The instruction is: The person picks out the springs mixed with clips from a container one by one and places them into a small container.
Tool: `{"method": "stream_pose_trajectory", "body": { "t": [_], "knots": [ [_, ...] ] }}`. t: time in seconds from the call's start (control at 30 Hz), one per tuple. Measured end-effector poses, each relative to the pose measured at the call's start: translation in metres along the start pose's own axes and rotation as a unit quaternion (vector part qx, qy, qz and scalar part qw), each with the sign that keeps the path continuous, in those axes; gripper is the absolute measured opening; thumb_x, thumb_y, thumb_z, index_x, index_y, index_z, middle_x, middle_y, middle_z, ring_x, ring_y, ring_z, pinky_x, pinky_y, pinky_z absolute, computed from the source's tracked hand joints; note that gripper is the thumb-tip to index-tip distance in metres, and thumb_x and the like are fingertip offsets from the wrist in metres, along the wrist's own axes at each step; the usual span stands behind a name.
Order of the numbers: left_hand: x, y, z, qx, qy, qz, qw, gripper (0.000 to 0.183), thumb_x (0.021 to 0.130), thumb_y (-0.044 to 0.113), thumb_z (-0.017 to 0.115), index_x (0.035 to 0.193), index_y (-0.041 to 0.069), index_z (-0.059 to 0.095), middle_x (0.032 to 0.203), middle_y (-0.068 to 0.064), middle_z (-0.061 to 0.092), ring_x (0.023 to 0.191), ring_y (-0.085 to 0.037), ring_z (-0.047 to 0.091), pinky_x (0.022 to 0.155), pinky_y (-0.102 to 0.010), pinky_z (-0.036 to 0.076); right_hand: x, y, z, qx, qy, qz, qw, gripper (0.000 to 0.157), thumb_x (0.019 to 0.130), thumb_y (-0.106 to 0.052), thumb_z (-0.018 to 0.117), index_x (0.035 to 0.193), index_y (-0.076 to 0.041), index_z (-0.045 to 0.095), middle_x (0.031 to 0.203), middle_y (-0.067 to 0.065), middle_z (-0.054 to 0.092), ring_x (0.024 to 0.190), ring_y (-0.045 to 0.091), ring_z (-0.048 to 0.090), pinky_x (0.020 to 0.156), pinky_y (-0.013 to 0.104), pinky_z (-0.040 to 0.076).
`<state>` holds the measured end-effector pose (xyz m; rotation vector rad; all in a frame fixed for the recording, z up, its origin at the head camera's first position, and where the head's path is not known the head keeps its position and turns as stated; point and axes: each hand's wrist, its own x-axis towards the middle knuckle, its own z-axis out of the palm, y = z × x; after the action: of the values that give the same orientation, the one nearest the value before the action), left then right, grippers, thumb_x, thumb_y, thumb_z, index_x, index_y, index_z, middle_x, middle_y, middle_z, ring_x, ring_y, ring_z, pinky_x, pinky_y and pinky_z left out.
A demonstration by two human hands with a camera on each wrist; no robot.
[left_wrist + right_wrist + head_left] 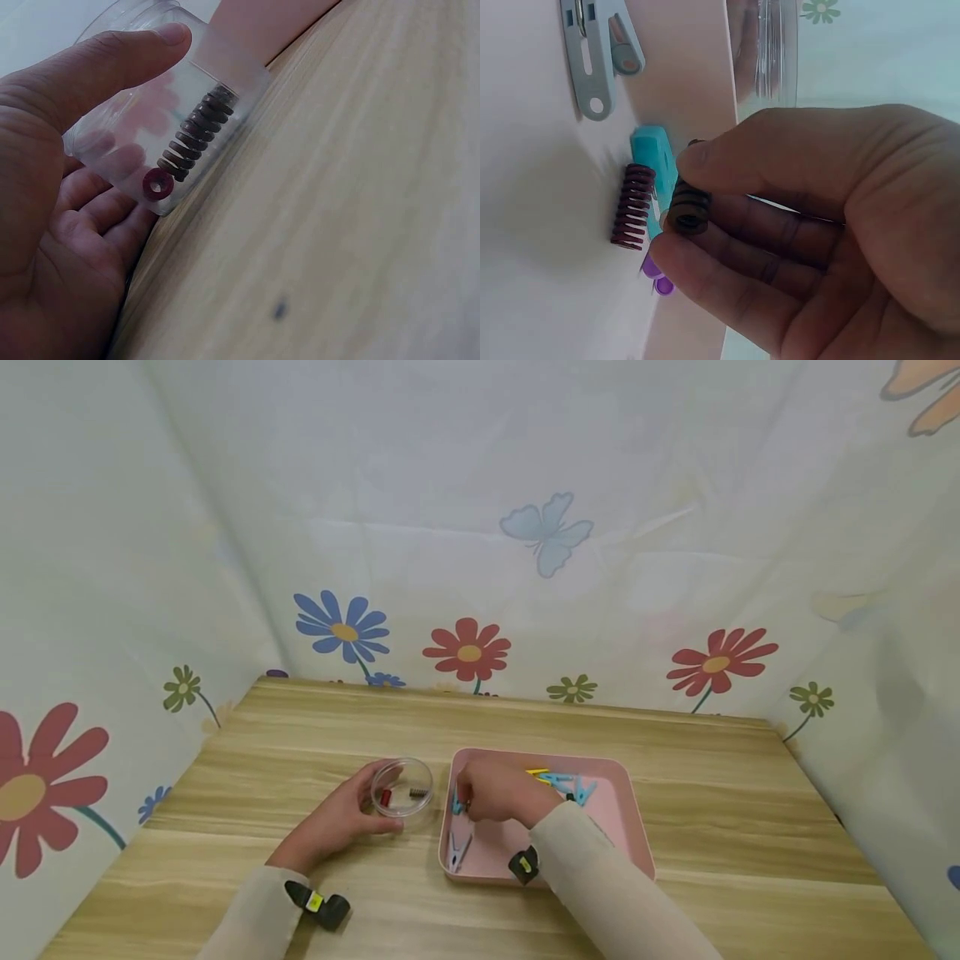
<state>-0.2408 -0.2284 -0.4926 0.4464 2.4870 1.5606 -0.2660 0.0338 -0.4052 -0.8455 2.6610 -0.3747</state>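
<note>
My left hand (341,817) holds a clear plastic jar (244,71) on the table, thumb on one side and fingers on the other. Inside lie a brown coil spring (195,135) and a red spring (157,184). Over the left part of a pink tray (510,852), my right hand (495,789) pinches a dark spring (690,204) between thumb and fingers. In the right wrist view, a dark red spring (632,206) lies in the tray beside a teal clothespin (651,146). A grey clothespin (458,853) lies at the tray's near left corner.
Blue clothespins (583,790) and yellow pieces (537,771) lie farther right in the tray, partly hidden by my right arm. A purple item (660,277) shows near the teal clothespin. The tray's raised rim stands between the jar and its contents. Flowered cloth (630,568) hangs behind the wooden table (360,718).
</note>
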Motion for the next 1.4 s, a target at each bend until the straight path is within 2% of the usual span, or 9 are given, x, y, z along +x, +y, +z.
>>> {"method": "stream_pose_trajectory", "body": {
  "t": [0.2,0.57,1.03,1.4],
  "knots": [
    [0.000,-0.002,-0.001,0.003,0.007,-0.009,0.9999,0.085,0.073,0.033,0.085,0.143,0.029,0.038,0.152,-0.003,0.043,0.137,-0.030,0.044,0.115,-0.055,0.028,-0.001,0.001,-0.001,0.004,0.007,0.000,1.000,0.010,0.079,-0.007,0.076,0.083,-0.016,0.073,0.076,-0.009,0.060,0.070,0.012,0.054,0.060,0.021,0.047],
    [-0.002,0.001,0.000,-0.014,0.001,-0.010,0.9999,0.083,0.074,0.031,0.085,0.142,0.031,0.038,0.152,-0.004,0.042,0.137,-0.030,0.044,0.114,-0.053,0.031,-0.009,-0.002,-0.006,0.020,0.020,-0.008,1.000,0.010,0.080,-0.009,0.076,0.087,-0.015,0.073,0.078,-0.008,0.060,0.072,0.011,0.054,0.064,0.021,0.048],
    [-0.001,0.000,0.000,-0.007,0.004,-0.004,1.0000,0.084,0.073,0.032,0.085,0.143,0.028,0.038,0.151,-0.005,0.043,0.136,-0.031,0.045,0.114,-0.055,0.031,-0.013,-0.005,-0.011,0.049,0.046,-0.021,0.998,0.010,0.084,-0.012,0.075,0.091,-0.017,0.070,0.079,-0.009,0.059,0.074,0.011,0.055,0.066,0.020,0.049],
    [-0.001,0.000,-0.001,-0.013,0.000,-0.003,0.9999,0.083,0.073,0.031,0.085,0.142,0.031,0.039,0.151,-0.003,0.043,0.134,-0.029,0.047,0.112,-0.052,0.033,-0.013,-0.012,-0.013,0.055,0.053,0.003,0.997,0.012,0.086,-0.014,0.072,0.096,-0.017,0.068,0.082,-0.007,0.061,0.075,0.012,0.056,0.064,0.020,0.049]
  ]
}}
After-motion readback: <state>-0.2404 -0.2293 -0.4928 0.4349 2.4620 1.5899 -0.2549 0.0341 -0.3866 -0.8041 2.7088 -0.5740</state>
